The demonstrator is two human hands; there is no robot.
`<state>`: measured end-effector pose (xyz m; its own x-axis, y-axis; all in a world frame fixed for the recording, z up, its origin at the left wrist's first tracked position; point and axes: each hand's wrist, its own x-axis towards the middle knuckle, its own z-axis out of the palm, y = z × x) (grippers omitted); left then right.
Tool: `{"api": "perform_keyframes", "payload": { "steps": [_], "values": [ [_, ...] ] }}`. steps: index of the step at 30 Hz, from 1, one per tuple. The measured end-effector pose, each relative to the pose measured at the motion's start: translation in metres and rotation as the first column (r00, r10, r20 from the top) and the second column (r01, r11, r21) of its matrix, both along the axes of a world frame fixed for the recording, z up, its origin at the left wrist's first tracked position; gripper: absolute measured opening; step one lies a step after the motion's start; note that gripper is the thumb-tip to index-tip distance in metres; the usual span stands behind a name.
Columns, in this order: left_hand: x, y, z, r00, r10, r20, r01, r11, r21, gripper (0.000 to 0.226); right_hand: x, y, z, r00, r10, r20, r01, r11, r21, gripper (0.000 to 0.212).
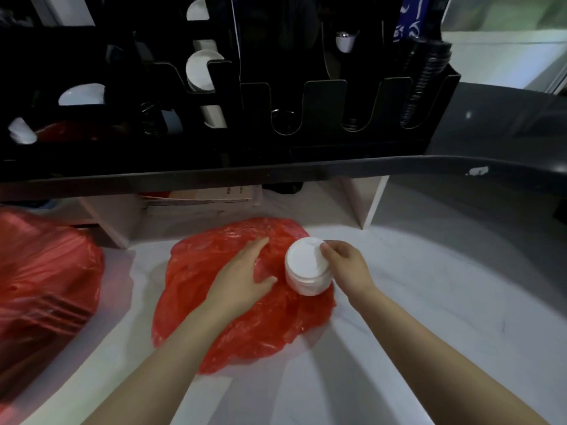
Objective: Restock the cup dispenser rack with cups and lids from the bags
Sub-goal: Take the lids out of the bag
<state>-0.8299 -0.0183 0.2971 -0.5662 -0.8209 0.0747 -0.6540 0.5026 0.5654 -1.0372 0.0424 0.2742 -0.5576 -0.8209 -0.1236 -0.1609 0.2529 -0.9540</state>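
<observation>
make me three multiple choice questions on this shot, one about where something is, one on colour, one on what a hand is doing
1. Where does the stack of white lids sit?
A. on the red bag in the middle
B. inside the black rack
C. on the floor

2. What colour is the bag under the hands?
A. blue
B. red
C. clear

3. What is the right hand doing?
A. hanging idle
B. pressing flat on the counter
C. pinching the top of the lid stack

Answers:
1. A, the stack stands on the crumpled bag on the white counter, below the rack.
2. B, the plastic is plainly red.
3. C, its fingertips close on the top lid's edge, while the left hand lies flat on the bag.
</observation>
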Motion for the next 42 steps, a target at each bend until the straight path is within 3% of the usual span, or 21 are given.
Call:
{"api": "perform_keyframes", "payload": {
  "steps": [6,11,14,23,32,37,39,42],
  "values": [
    [-0.024,0.005,-0.02,0.986,-0.122,0.114,0.101,0.98,0.172,0.096,0.0,-0.006,-0.015,0.998,0.012,-0.055,-0.009,0.999,0.054,0.015],
    [-0.04,0.006,-0.027,0.994,-0.108,-0.004,0.105,0.961,0.254,0.095,-0.007,-0.01,-0.02,0.987,0.06,-0.146,-0.043,0.992,0.121,0.021],
    [-0.048,0.007,-0.035,0.998,-0.063,0.012,0.057,0.958,0.28,0.097,-0.007,-0.007,-0.026,0.98,0.111,-0.165,-0.091,0.988,0.125,0.022],
    [-0.054,0.017,-0.045,0.991,0.05,-0.125,-0.004,0.94,0.34,0.09,-0.014,0.004,-0.025,0.909,0.356,-0.219,-0.308,0.925,0.223,0.052],
    [-0.056,0.015,-0.022,0.957,0.133,-0.257,-0.043,0.943,0.329,0.087,-0.028,0.011,0.004,0.938,0.346,-0.021,-0.346,0.938,-0.001,0.044],
    [-0.06,0.019,-0.007,0.898,0.207,-0.389,-0.027,0.907,0.42,0.084,-0.026,0.012,0.019,0.957,0.276,0.093,-0.266,0.958,-0.107,0.042],
    [-0.06,0.019,0.001,0.867,0.229,-0.442,0.013,0.877,0.481,0.083,-0.025,0.01,0.027,0.959,0.249,0.132,-0.23,0.962,-0.144,0.047],
    [-0.057,0.018,0.015,0.754,0.351,-0.555,0.128,0.751,0.648,0.074,-0.024,0.006,0.04,0.941,0.241,0.238,-0.2,0.962,-0.185,0.034]
  ]
}}
